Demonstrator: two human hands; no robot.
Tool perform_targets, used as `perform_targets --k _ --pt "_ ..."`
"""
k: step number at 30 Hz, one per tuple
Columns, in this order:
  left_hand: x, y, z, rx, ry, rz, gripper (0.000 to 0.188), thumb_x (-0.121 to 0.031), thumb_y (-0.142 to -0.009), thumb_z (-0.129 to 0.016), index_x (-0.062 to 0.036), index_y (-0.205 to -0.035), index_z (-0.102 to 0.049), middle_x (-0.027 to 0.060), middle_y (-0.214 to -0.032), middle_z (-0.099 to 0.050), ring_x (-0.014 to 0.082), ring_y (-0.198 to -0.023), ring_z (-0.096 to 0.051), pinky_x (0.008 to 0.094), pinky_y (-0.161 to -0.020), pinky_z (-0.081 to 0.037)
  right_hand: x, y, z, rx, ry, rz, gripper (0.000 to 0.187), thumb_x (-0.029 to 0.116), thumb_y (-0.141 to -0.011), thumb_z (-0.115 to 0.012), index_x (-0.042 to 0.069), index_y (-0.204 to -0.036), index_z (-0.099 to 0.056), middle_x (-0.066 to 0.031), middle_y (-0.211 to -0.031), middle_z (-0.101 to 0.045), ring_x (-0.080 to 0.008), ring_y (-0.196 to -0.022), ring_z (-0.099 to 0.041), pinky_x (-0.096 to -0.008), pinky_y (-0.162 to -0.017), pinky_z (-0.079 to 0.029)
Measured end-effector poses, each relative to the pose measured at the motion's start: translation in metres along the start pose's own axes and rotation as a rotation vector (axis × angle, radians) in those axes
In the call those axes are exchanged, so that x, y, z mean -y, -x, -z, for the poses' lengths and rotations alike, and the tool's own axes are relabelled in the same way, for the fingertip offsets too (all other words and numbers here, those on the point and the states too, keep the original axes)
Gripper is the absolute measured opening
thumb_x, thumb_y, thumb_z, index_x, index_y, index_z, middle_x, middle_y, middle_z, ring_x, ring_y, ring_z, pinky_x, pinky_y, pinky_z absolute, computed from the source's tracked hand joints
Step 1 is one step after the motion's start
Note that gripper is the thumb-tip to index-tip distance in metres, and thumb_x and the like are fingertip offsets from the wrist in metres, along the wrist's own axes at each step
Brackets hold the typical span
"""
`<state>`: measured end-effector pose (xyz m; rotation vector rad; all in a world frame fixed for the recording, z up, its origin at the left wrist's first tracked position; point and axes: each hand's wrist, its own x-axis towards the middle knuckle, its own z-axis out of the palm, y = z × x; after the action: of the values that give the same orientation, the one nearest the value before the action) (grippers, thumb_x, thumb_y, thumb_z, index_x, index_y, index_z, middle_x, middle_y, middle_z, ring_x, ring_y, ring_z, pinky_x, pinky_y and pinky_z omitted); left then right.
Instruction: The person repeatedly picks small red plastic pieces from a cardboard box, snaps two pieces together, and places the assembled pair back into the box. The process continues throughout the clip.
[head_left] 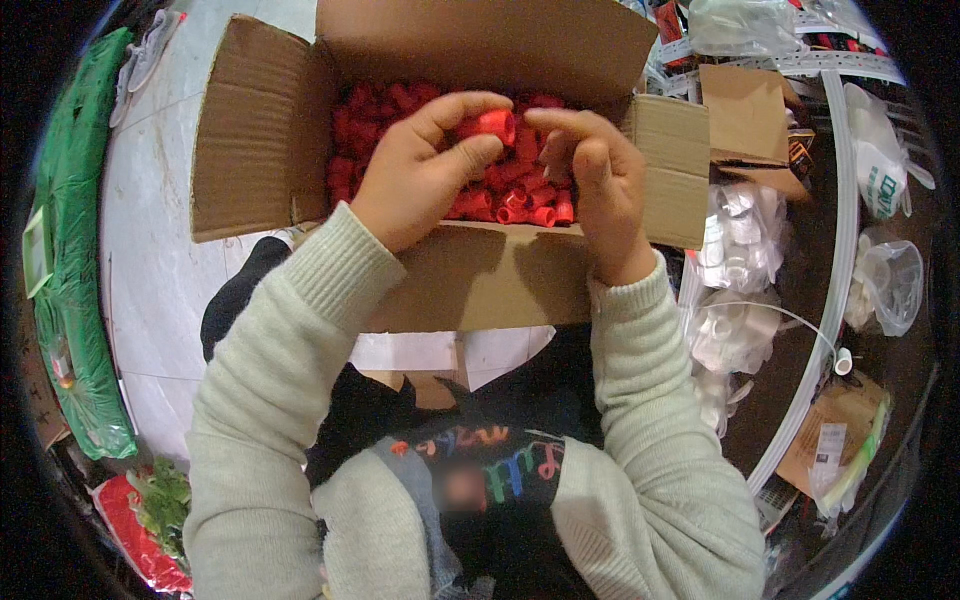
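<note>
An open cardboard box (460, 270) stands in front of me, with many small red plastic pipe fittings (530, 205) heaped inside. Over the heap, my left hand (415, 170) pinches one red pipe fitting (496, 126) between thumb and fingers, its round open end turned to the right. My right hand (608, 185) hovers just right of that fitting. Its index finger reaches toward the fitting's open end, the thumb stands apart and the other fingers are partly curled. I see nothing held in it.
The box's flaps (250, 135) spread outward on both sides. To the right are a shelf with clear bags of white fittings (740, 235) and a small cardboard box (745, 115). A long green plastic-wrapped bundle (85, 250) lies at the left, above a red package (140, 530).
</note>
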<state>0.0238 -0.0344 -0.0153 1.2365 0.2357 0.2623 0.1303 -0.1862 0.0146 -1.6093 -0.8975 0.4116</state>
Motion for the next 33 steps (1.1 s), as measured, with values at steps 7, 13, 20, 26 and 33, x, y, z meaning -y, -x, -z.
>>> perform_targets --k 7,13,20,26,33 --pt "-0.007 -0.011 0.020 -0.188 0.154 0.056 0.029 -0.020 -0.090 -0.056 -0.0054 -0.115 -0.054 0.0000 -0.096 -0.059 0.0068 -0.080 -0.054 0.0213 -0.069 -0.048 -0.025 -0.009 0.021 0.103 0.550 -0.030 0.018 0.009 -0.076 -0.064 0.005 -0.093 -0.066 -0.0119 -0.086 -0.064 -0.0254 -0.078 -0.061 -0.0342 -0.070 -0.049" --pt "-0.008 -0.008 0.017 -0.133 0.085 0.101 0.030 -0.020 -0.091 -0.054 -0.0071 -0.118 -0.052 0.0004 -0.103 -0.059 0.0074 -0.084 -0.056 0.0217 -0.073 -0.048 -0.040 -0.006 0.002 0.595 0.948 -0.081 0.020 0.006 -0.069 -0.064 0.009 -0.090 -0.066 -0.0121 -0.083 -0.059 -0.0312 -0.079 -0.058 -0.0383 -0.069 -0.048" --pt "-0.007 -0.006 0.015 -0.154 0.077 0.099 0.029 -0.022 -0.087 -0.060 -0.0076 -0.111 -0.057 -0.0014 -0.093 -0.060 0.0050 -0.078 -0.053 0.0205 -0.066 -0.046 -0.052 -0.004 -0.010 0.681 1.142 -0.209 0.019 0.013 -0.070 -0.064 0.011 -0.090 -0.066 -0.0129 -0.084 -0.059 -0.0332 -0.082 -0.058 -0.0395 -0.070 -0.049" --pt "-0.006 -0.006 0.015 -0.170 0.083 0.129 0.029 -0.022 -0.087 -0.060 -0.0071 -0.111 -0.057 -0.0019 -0.093 -0.060 0.0048 -0.078 -0.053 0.0198 -0.066 -0.045 -0.044 -0.012 0.005 0.488 0.486 -0.236 0.020 0.012 -0.077 -0.067 0.001 -0.093 -0.063 -0.0088 -0.082 -0.063 -0.0174 -0.076 -0.061 -0.0298 -0.067 -0.049" --pt "-0.002 -0.005 0.013 -0.109 0.070 0.178 0.029 -0.019 -0.087 -0.060 -0.0057 -0.112 -0.056 -0.0013 -0.092 -0.059 0.0049 -0.075 -0.052 0.0191 -0.066 -0.045 -0.008 -0.019 -0.003 0.051 -0.310 -0.318 0.029 0.003 -0.081 -0.061 0.000 -0.110 -0.057 -0.0044 -0.087 -0.061 -0.0117 -0.076 -0.062 -0.0231 -0.069 -0.053"
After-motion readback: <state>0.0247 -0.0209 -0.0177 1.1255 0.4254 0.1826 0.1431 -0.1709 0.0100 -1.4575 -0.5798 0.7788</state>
